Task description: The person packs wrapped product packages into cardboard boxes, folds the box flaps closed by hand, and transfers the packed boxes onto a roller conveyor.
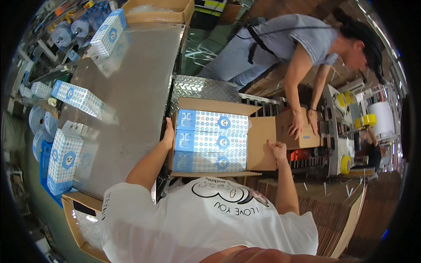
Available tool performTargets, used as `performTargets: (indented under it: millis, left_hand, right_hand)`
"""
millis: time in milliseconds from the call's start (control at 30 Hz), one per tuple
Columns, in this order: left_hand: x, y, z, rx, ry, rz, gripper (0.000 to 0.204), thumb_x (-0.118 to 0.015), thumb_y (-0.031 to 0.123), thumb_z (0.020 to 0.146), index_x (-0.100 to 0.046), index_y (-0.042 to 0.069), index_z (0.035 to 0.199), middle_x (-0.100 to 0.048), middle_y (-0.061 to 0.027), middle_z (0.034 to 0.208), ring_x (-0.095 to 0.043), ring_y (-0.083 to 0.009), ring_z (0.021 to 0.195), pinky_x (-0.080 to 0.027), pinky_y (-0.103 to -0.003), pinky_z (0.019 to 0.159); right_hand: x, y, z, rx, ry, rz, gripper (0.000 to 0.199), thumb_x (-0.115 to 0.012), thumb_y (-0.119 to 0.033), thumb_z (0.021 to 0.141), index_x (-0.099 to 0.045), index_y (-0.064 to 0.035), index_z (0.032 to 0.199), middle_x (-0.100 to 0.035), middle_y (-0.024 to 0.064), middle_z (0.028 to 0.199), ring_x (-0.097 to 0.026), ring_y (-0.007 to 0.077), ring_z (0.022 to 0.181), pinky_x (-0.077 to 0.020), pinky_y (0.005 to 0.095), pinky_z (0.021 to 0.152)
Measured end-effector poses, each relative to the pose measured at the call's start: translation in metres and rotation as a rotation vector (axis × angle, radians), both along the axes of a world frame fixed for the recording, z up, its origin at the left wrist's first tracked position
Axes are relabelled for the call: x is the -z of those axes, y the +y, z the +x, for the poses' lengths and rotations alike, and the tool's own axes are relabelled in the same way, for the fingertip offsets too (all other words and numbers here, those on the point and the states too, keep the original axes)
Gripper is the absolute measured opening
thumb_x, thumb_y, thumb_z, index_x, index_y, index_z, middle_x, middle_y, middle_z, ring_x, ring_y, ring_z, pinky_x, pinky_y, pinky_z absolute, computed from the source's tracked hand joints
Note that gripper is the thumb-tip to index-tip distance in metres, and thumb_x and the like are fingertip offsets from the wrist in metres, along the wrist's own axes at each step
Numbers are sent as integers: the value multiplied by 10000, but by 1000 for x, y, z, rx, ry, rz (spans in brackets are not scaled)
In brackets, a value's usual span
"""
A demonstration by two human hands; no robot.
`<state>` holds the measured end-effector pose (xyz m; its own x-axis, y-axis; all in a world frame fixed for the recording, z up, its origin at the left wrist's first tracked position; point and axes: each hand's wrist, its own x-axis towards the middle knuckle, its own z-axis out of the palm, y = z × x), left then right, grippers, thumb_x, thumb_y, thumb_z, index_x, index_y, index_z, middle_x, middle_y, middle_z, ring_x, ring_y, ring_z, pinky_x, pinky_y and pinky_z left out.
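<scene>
The open cardboard box (215, 105) sits before the person, three blue-and-white packs (210, 140) inside. The right hand (279, 151) curls, its fingers clamped on the right flap (261, 151). The left hand (168, 133) lies flat against the left side, fingers straight and together. Farther off, a co-worker's hands (296, 124) touch another carton (308, 142).

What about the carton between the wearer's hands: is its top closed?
No, the carton has its flaps open, exposing three blue-and-white packs inside.
</scene>
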<state>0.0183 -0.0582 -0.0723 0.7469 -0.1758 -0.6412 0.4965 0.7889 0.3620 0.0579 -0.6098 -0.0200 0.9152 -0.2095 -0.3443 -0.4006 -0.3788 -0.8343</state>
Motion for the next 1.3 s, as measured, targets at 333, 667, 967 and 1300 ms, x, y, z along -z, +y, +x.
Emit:
performTargets:
  millis: [333,667,967,1300]
  left_hand:
    - [-137,-57,28,446,-469,1365,463,-515,340,950,-523,-26,1234,-589,-284,1179,-564,-427,1109,-461,-451,920]
    - [-88,-80,40,921,-737,918,674,-346,553,981,-399,66,1444,-156,-161,1581,-18,-254,1479,-95,-422,1175]
    - [0,-143,20,-228,-597,1241,640,-588,143,910,-266,-10,1442,-389,-205,1386,-412,-374,1296,-345,-422,1056]
    - [-37,-154,41,133,-611,1040,707,-543,98,931,-136,-5,1499,-318,-182,1499,-344,-307,1357,-274,-381,1116]
  right_hand:
    - [-70,102,17,-844,-12,-461,1031,-614,-549,851,-54,34,1491,-105,305,1538,-114,397,1446,-234,450,1144]
    - [-91,92,15,-1300,-76,-404,1232,-770,-622,643,-122,-30,1508,-99,249,1556,-108,386,1447,-184,442,1169]
    - [-92,123,59,-731,-878,-826,808,-753,-245,744,-348,-37,1411,-386,224,1406,-377,406,1294,-274,518,1098]
    - [6,81,22,-120,-349,-466,631,-461,-311,966,-181,-174,1515,-493,267,1290,-550,453,1081,-457,492,912]
